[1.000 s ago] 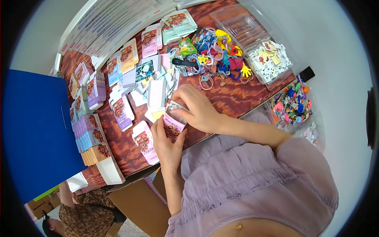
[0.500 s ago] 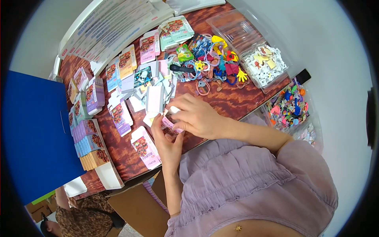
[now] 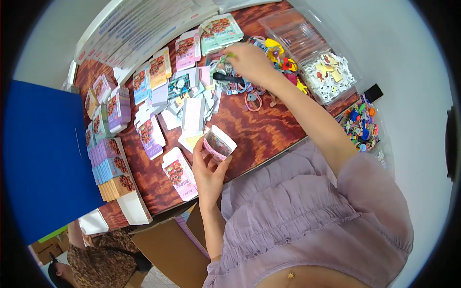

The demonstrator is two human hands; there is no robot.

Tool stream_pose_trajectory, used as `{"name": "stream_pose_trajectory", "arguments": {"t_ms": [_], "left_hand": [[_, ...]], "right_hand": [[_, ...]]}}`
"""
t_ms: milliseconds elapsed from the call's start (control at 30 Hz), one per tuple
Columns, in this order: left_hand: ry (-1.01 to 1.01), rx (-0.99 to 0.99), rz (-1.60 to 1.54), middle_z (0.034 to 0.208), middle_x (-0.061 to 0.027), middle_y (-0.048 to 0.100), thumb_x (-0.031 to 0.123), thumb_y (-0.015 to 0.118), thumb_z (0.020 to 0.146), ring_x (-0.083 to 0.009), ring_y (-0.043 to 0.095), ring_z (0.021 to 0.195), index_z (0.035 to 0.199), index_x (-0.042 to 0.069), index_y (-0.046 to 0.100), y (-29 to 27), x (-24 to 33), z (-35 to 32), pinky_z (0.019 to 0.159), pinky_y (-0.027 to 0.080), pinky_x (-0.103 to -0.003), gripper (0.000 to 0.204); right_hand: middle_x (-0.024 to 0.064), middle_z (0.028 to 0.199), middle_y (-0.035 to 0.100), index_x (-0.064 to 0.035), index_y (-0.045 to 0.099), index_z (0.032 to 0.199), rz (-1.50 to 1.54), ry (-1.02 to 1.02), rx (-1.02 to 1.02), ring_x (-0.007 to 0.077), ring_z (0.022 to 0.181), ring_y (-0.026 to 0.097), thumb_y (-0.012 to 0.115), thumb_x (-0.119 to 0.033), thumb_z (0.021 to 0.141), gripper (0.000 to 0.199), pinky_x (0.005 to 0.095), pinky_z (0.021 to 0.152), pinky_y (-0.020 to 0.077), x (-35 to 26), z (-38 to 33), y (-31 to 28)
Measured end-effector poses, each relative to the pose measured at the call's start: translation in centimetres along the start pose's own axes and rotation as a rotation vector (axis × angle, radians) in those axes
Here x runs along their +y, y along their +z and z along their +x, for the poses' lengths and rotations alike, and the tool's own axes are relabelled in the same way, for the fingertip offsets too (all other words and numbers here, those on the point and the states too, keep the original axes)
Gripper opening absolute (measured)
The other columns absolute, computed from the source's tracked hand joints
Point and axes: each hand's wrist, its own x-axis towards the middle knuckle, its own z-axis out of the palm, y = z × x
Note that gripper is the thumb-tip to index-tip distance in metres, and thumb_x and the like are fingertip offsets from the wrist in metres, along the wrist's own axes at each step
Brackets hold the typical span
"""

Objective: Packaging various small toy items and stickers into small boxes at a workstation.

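Left hand (image 3: 210,169) grips a small open pink carton (image 3: 218,144) from below, fingers wrapped round its sides — a flat pink pack (image 3: 179,173) lies just left of it. Right hand (image 3: 249,60) reaches far past the carton into a pile of colourful hair accessories (image 3: 269,67), fingers curled over the pile — cannot tell whether anything is pinched. Wooden table (image 3: 269,129) underneath.

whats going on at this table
A person at a wooden table holds a small open pink box in the left hand, open end up. The right hand reaches out over a heap of colourful hair clips and ties. Flat printed boxes lie spread and stacked across the table, and clear tubs of small trinkets stand along the right side.
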Motion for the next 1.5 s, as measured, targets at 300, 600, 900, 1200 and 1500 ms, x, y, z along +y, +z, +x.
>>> {"name": "stream_pose_trajectory", "arguments": {"t_ms": [300,600,900,1200,1500], "left_hand": [[-0.028,0.026,0.14,0.128,-0.0142,0.055,-0.001,0.08,0.076,-0.0215,0.06,0.113,0.138,0.0,0.043,0.5,-0.2,0.3,0.088,0.056,-0.034,0.071],[0.128,0.051,0.44,0.127,-0.0156,0.053,-0.005,0.077,0.077,-0.0224,0.059,0.114,0.139,-0.002,0.04,0.9,-1.1,0.1,0.091,0.055,-0.033,0.073],[0.089,0.092,0.447,0.127,-0.0178,0.051,0.002,0.081,0.074,-0.0284,0.058,0.111,0.136,-0.003,0.044,1.4,0.6,-0.2,0.089,0.054,-0.038,0.073],[-0.009,0.085,0.304,0.129,-0.0148,0.049,0.004,0.081,0.076,-0.0245,0.058,0.113,0.139,-0.003,0.041,0.6,-0.2,-0.5,0.088,0.056,-0.036,0.075],[0.044,0.064,0.377,0.121,-0.0147,0.057,0.002,0.08,0.077,-0.0201,0.061,0.106,0.14,-0.004,0.041,1.0,0.5,-0.6,0.087,0.056,-0.032,0.074]], "right_hand": [[-0.0036,0.086,0.063,-0.0062,0.064,0.102,1.014,0.242,-0.119,0.0045,0.074,0.056,0.071,-0.009,0.087,0.017,0.0218,0.065,0.0462,-6.5,-9.3,-4.2],[0.0079,0.079,0.063,-0.0042,0.064,0.088,0.488,0.017,0.198,0.0254,0.073,0.063,0.072,-0.009,0.082,0.011,0.0343,0.065,0.0481,-9.7,-12.8,-2.1],[0.0048,0.101,0.058,-0.0047,0.067,0.09,0.413,-0.263,0.023,0.0278,0.11,0.051,0.065,-0.01,0.085,0.008,0.0405,0.092,0.0401,-10.4,-13.7,-1.2],[0.0096,0.103,0.058,-0.0037,0.065,0.094,-0.052,-0.116,-0.054,0.0273,0.093,0.059,0.065,-0.008,0.086,0.009,0.0397,0.075,0.0487,-1.5,-13.7,-2.5],[0.0111,0.101,0.064,-0.0029,0.058,0.098,0.722,0.063,0.034,0.0194,0.084,0.062,0.062,-0.007,0.092,0.008,0.0277,0.072,0.0514,-2.6,-11.0,-6.4]]}}
